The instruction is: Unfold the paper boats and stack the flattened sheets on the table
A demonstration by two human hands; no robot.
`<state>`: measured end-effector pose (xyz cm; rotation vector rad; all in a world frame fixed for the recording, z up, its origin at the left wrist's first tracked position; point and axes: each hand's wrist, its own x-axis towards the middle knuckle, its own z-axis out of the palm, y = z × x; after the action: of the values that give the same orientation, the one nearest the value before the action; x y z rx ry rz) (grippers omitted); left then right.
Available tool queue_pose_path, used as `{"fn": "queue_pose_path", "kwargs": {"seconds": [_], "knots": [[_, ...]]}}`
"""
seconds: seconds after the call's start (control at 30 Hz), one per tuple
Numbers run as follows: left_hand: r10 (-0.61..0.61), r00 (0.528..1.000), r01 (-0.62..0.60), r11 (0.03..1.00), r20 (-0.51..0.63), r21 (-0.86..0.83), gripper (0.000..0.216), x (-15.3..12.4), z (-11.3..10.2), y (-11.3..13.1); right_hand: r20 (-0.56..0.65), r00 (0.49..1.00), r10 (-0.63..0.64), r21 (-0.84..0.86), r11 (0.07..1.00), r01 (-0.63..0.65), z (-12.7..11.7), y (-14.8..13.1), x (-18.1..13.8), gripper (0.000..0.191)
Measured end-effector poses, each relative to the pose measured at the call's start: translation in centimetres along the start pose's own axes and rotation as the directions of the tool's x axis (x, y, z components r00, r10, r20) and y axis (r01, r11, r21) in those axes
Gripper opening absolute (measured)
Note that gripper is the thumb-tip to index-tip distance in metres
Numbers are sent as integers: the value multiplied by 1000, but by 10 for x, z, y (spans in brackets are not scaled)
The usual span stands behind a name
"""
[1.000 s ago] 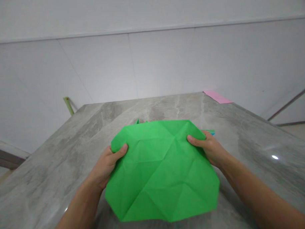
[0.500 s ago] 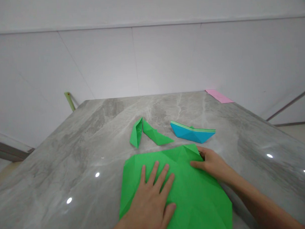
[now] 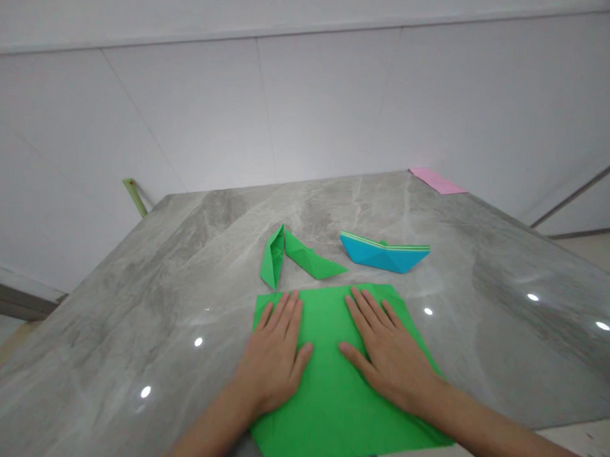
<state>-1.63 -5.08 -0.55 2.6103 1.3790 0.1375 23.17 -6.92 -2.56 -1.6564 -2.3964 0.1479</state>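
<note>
A creased sheet of green paper point(image 3: 330, 387) lies on the grey marbled tabletop close to me, its near edge reaching the table's front edge. My left hand point(image 3: 276, 349) rests flat on its left part, palm down, thumb apart from the fingers. On the right part my right hand point(image 3: 386, 349) also lies flat, fingers stretched toward the far edge. Just beyond the sheet are two folded green paper boats, one standing narrow and hollow point(image 3: 272, 256), the other lying slanted point(image 3: 313, 256). To their right sits a blue paper boat point(image 3: 386, 252) with green-and-white striped edging.
Pink paper point(image 3: 438, 180) lies at the table's far right corner. A light green handle-like object point(image 3: 134, 197) leans by the far left corner. The marbled table point(image 3: 161, 273) meets a white wall point(image 3: 321, 108) at the back.
My right hand has let go of the sheet's far right corner and now lies flat on it. My left hand has shifted left. The paper lies flatter, and the view has tilted slightly.
</note>
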Motion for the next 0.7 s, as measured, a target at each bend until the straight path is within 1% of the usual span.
{"fn": "queue_pose_path", "kwargs": {"seconds": [0.07,0.13,0.17,0.23,0.33,0.37,0.4,0.43,0.47,0.5,0.53,0.6,0.63,0.7], "knots": [[-81,996,81,997,-47,8,70,-1,0,-19,-47,998,38,-39,998,-40,0,19,-1,78],[-107,991,107,994,-75,-3,68,-2,0,-27,-75,996,49,-64,996,-54,0,32,-2,79],[-118,990,118,993,-83,-1,66,-4,0,-27,-84,995,50,-72,996,-56,0,36,-3,79],[-135,986,139,990,-101,33,59,-11,2,-19,-93,995,48,-85,995,-56,-1,38,-5,79],[-150,973,168,982,-177,90,51,-36,8,0,-91,994,54,-103,993,-63,-2,35,-5,79],[-203,951,227,970,-232,83,53,-47,10,5,-89,995,55,-108,992,-64,-2,34,-5,79],[-282,915,309,950,-288,53,56,-57,12,9,-89,994,57,-112,992,-66,-3,33,-4,79],[-366,873,387,922,-321,3,60,-67,13,12,-89,994,59,-114,991,-69,-3,32,-4,79],[-456,829,463,884,-324,-59,61,-75,13,14,-89,994,60,-116,991,-70,-3,32,-4,79],[-531,793,517,846,-299,-130,58,-81,12,16,-91,994,60,-118,990,-71,-3,31,-3,80],[-586,770,546,810,-253,-214,52,-84,11,19,-94,994,61,-120,990,-72,-3,31,-3,80],[-656,742,558,717,-135,-417,36,-83,6,27,-103,993,64,-128,989,-77,-2,31,-3,79],[-682,726,549,650,-86,-526,31,-81,3,31,-107,992,64,-133,988,-78,-2,31,-3,79],[-742,670,525,496,-24,-692,27,-76,-2,39,-106,992,62,-144,987,-77,-2,30,-3,79]]}}
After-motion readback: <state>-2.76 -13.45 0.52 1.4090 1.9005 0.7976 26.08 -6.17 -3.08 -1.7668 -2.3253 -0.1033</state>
